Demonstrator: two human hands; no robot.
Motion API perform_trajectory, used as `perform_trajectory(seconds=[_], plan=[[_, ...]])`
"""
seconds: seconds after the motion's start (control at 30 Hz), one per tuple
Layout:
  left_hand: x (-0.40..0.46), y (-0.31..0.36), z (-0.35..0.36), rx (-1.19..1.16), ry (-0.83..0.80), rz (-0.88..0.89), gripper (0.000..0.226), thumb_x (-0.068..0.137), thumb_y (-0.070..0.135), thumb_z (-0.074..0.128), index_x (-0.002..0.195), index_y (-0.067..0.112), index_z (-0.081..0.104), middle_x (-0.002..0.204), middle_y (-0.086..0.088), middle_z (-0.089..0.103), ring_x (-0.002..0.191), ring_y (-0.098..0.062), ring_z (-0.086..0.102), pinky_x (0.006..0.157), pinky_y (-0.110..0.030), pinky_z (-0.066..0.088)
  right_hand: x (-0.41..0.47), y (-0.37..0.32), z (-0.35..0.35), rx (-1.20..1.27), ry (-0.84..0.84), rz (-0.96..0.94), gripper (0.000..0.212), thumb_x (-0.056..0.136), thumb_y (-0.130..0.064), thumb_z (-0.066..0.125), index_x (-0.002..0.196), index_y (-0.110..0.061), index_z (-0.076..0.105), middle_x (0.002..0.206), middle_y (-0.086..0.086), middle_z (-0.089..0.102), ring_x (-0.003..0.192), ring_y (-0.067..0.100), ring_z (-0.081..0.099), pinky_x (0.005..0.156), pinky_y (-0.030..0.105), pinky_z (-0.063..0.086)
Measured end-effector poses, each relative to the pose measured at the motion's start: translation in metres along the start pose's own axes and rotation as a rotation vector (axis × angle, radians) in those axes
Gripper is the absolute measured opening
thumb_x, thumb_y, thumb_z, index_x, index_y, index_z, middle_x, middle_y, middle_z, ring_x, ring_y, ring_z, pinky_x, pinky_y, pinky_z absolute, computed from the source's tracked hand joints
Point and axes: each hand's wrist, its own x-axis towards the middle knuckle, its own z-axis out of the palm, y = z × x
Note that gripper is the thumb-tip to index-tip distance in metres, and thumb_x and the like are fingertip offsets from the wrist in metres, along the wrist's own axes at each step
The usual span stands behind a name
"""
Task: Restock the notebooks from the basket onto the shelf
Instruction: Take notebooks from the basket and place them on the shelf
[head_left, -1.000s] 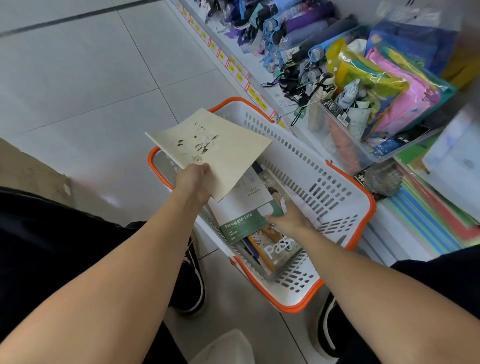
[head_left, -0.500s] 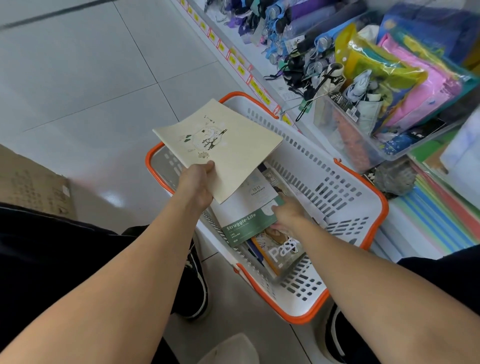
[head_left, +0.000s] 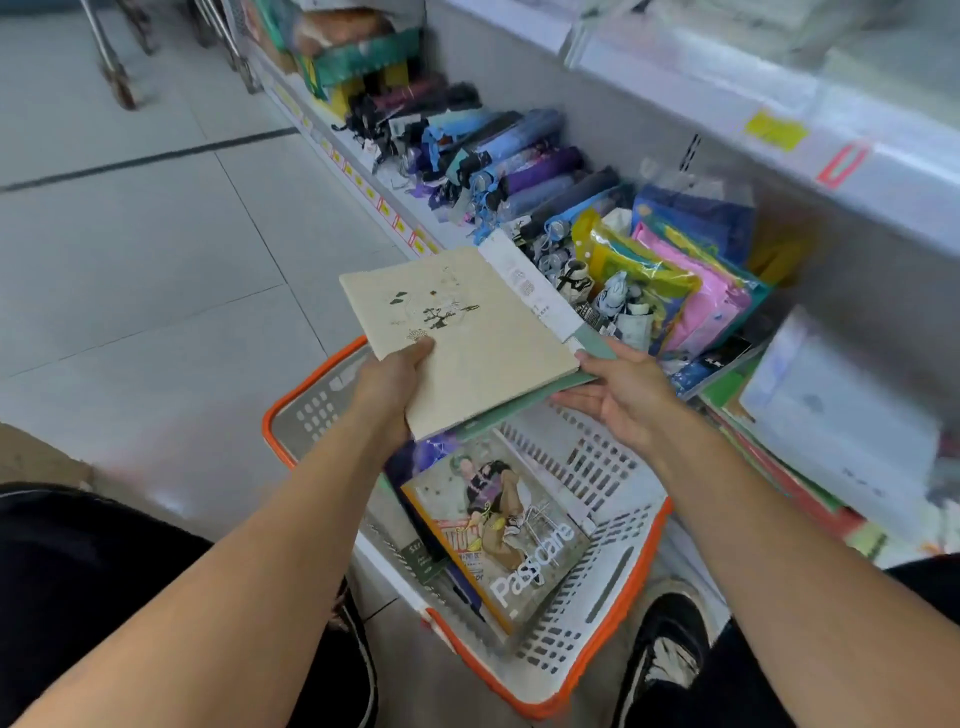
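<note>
My left hand (head_left: 392, 382) grips the near corner of a cream notebook (head_left: 467, 343) with a small tree drawing, held flat above the basket. Under it lies a green and white notebook (head_left: 537, 293), sticking out on the right. My right hand (head_left: 621, 397) pinches that notebook's right edge, thumb on top and fingers beneath. The white basket with an orange rim (head_left: 631, 592) stands on the floor between my feet. Inside it a notebook with a "Passcare" cover (head_left: 501, 540) leans on a few darker ones. The low shelf (head_left: 363, 174) runs along the right.
On the low shelf lie folded umbrellas (head_left: 524, 166), coloured plastic folders (head_left: 691, 291) and flat stacks of paper goods (head_left: 831, 415). An upper shelf edge with price tags (head_left: 774, 130) overhangs them. Trolley legs (head_left: 117, 78) stand far back on the tiled floor. My shoe (head_left: 665, 649) touches the basket.
My right hand lifted the green and white notebook out of the basket and brought it under the cream one. Both hands rose toward the shelf, and the view tilted up.
</note>
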Motion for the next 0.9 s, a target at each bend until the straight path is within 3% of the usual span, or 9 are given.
perform_trajectory(seconds=[0.13,0.27,0.37,0.53,0.63,0.73,0.8,0.83,0.9], plan=[[-0.005,0.067,0.044,0.133,-0.007,0.304,0.038,0.085,0.014,0.071,0.121,0.016,0.058,0.111,-0.001,0.071,0.093,-0.022,0.07,0.078,-0.04,0.059,-0.022,-0.079,0.019,0.032,-0.107,-0.133,0.024,0.1,0.0,0.049,0.121,-0.007,0.059,0.082,0.013,0.076,0.068,0.03,0.075,0.053,0.035,0.06],[-0.015,0.128,0.085,0.051,-0.208,0.307,0.046,0.089,0.013,0.068,0.129,0.014,0.045,0.112,-0.001,0.069,0.09,-0.021,0.072,0.06,-0.032,0.059,-0.043,-0.134,0.026,0.105,-0.256,-0.209,0.026,0.104,-0.008,0.041,0.121,-0.01,0.061,0.1,0.021,0.074,0.085,0.033,0.075,0.062,0.037,0.061],[-0.02,0.145,0.106,0.064,-0.381,0.354,0.029,0.092,0.007,0.063,0.119,0.016,0.063,0.109,-0.004,0.074,0.09,-0.022,0.073,0.066,-0.034,0.059,-0.05,-0.156,0.023,0.089,-0.325,-0.264,0.029,0.105,-0.018,0.04,0.122,-0.011,0.062,0.104,0.025,0.072,0.09,0.038,0.073,0.066,0.039,0.06],[-0.028,0.157,0.135,0.065,-0.421,0.444,0.032,0.091,0.006,0.065,0.12,0.018,0.062,0.108,0.0,0.074,0.092,-0.022,0.073,0.069,-0.035,0.058,-0.065,-0.184,0.013,-0.071,-0.39,-0.238,0.041,0.095,-0.039,0.052,0.123,-0.01,0.061,0.103,0.022,0.072,0.09,0.043,0.071,0.065,0.044,0.06],[-0.031,0.155,0.151,0.139,-0.484,0.483,0.044,0.085,0.005,0.071,0.125,0.019,0.057,0.111,-0.001,0.073,0.092,-0.023,0.073,0.068,-0.037,0.06,-0.071,-0.183,0.007,-0.154,-0.324,-0.297,0.041,0.086,-0.017,0.07,0.125,-0.013,0.058,0.106,0.012,0.074,0.088,0.031,0.073,0.06,0.038,0.06],[-0.037,0.153,0.169,0.171,-0.513,0.529,0.065,0.077,0.004,0.078,0.131,0.025,0.049,0.11,0.004,0.073,0.088,-0.021,0.074,0.062,-0.034,0.059,-0.074,-0.183,0.001,-0.092,-0.235,-0.417,0.036,0.092,0.003,0.06,0.122,-0.017,0.062,0.112,0.006,0.074,0.092,0.027,0.074,0.059,0.038,0.06],[-0.045,0.158,0.182,0.123,-0.559,0.483,0.084,0.076,0.006,0.08,0.139,0.042,0.037,0.11,0.009,0.069,0.085,-0.025,0.074,0.059,-0.037,0.059,-0.078,-0.186,-0.003,0.019,-0.187,-0.523,0.035,0.094,0.005,0.057,0.119,-0.017,0.063,0.113,0.006,0.073,0.094,0.03,0.073,0.059,0.04,0.06],[-0.049,0.159,0.189,0.085,-0.601,0.454,0.086,0.079,0.007,0.078,0.142,0.044,0.033,0.113,0.009,0.066,0.085,-0.027,0.074,0.06,-0.037,0.059,-0.08,-0.189,-0.004,0.084,-0.155,-0.583,0.035,0.094,0.006,0.056,0.119,-0.017,0.063,0.115,0.007,0.072,0.095,0.031,0.072,0.061,0.041,0.06],[-0.061,0.159,0.207,0.055,-0.718,0.477,0.063,0.09,0.006,0.066,0.142,0.032,0.042,0.119,0.0,0.065,0.09,-0.028,0.073,0.063,-0.034,0.06,-0.086,-0.198,-0.009,0.201,-0.046,-0.707,0.036,0.095,0.006,0.054,0.123,-0.017,0.059,0.118,0.005,0.07,0.096,0.029,0.072,0.064,0.043,0.06]])
